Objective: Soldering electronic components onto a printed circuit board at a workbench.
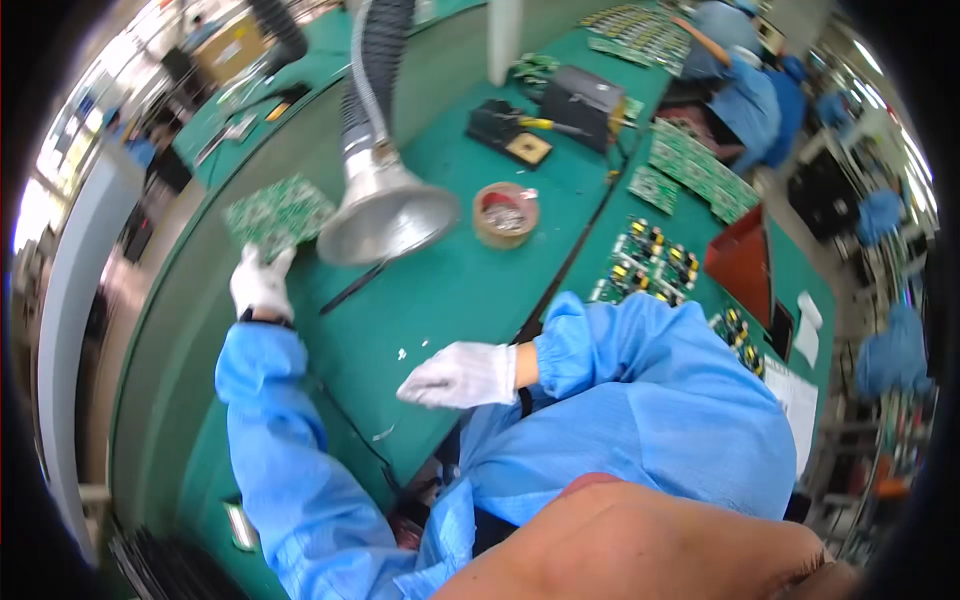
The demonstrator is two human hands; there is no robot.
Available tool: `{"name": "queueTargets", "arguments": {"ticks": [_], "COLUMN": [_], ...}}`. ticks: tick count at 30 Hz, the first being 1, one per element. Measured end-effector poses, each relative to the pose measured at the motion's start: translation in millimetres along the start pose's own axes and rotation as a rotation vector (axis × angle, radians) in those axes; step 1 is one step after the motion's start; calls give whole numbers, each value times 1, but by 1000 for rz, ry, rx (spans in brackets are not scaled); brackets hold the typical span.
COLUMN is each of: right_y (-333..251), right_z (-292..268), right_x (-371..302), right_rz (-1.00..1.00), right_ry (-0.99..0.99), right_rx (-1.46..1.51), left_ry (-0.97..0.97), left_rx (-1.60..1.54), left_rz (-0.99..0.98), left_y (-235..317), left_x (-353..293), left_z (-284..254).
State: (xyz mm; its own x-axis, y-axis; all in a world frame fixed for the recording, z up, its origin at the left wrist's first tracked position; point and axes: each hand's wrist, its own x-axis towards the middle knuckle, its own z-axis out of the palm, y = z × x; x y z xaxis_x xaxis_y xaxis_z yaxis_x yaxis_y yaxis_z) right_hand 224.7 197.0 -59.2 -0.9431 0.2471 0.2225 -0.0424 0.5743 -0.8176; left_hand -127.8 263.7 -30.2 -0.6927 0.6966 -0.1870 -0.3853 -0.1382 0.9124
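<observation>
My left hand [262, 284], in a white glove, grips the near edge of a green circuit board [280, 212] at the left of the bench. The board is held up beside the fume extraction hood [392, 222], whose metal cone hangs from a ribbed hose. My right hand [458, 376], also gloved in white, is over the bench edge in front of my body. Its fingers are pressed together, and whatever they may hold is hidden. Small white scraps [402, 354] lie on the green mat just beyond it.
A tape roll [506, 216] with small bits inside sits right of the hood. Behind it stand a soldering iron holder [508, 132] and a dark box [584, 106]. Populated boards [645, 262], bare boards [700, 168] and a red-brown bin [742, 262] occupy the right. Co-workers in blue [745, 105] sit beyond.
</observation>
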Motion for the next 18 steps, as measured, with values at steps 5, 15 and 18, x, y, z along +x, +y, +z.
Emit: {"name": "queueTargets", "arguments": {"ticks": [5,15,18], "right_y": [7,12,13], "right_z": [7,14,15], "right_x": [-1,-1,-1], "right_rz": [-177,-197,-213], "right_ry": [91,111,123], "right_rx": [-180,-144,-147], "left_ry": [-126,6,-198], "left_rx": [182,22,1160], "left_rz": [98,-209,553], "left_y": [-10,-38,-32], "left_x": [34,37,27], "left_z": [-15,-88,-92]}}
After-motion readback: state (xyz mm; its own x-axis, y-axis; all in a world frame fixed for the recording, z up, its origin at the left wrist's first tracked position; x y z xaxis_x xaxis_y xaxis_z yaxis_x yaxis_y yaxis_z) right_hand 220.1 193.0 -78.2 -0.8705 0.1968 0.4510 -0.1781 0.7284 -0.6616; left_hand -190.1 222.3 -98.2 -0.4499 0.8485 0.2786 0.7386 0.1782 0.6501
